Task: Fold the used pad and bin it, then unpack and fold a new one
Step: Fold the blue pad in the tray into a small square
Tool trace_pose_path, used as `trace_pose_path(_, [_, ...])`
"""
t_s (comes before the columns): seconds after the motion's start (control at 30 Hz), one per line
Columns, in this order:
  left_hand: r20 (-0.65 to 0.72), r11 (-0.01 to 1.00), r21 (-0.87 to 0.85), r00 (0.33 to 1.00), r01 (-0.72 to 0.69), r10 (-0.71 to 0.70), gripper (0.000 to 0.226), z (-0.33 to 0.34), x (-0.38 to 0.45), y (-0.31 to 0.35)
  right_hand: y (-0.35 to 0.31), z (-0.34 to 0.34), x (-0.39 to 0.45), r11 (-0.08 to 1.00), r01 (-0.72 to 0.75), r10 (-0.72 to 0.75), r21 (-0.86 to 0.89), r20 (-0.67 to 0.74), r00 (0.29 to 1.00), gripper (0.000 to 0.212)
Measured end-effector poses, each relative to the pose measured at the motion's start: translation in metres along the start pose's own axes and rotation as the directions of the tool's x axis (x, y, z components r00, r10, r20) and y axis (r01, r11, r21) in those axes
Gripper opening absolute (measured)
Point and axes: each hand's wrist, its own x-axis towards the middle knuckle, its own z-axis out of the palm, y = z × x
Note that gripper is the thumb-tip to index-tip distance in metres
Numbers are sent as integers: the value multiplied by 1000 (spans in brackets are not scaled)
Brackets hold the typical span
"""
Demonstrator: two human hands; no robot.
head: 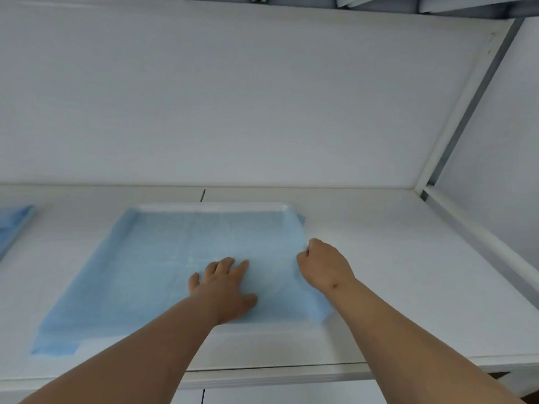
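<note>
Here, a blue pad [175, 272] is spread flat on a white counter [379, 258]. The left hand [224, 290] is laid flat, fingers straight, on the pad's near middle, seemingly to anchor it. At the pad's right edge the right hand [323, 265] is curled, pinching that edge, probably to begin a fold.

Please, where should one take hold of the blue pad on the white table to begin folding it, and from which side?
Probably its right edge, from the right: the pad lies flat, but that edge is lifted where the right hand pinches it, while the left hand presses the middle.
</note>
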Motion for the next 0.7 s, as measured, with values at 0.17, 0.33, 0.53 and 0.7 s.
trace_pose_path(0.17, [64,1000,-13,998,11,-10,75,-5,1,1,-12,3,-2,991,90,-84,101,-57,995,19])
trace_pose_path(0.33, [71,998,-54,997,24,-20,74,-10,1,4,-22,11,-5,972,234,-234,20,14,972,19])
trace_pose_path(0.53, [-127,984,-176,990,35,-58,63,-12,7,6,-33,17,-7,973,229,-227,19,245,943,31])
trace_pose_path(0.7, [-162,924,-376,987,-67,5,56,-12,18,5,-46,8,-5,988,145,-118,-49,361,925,55])
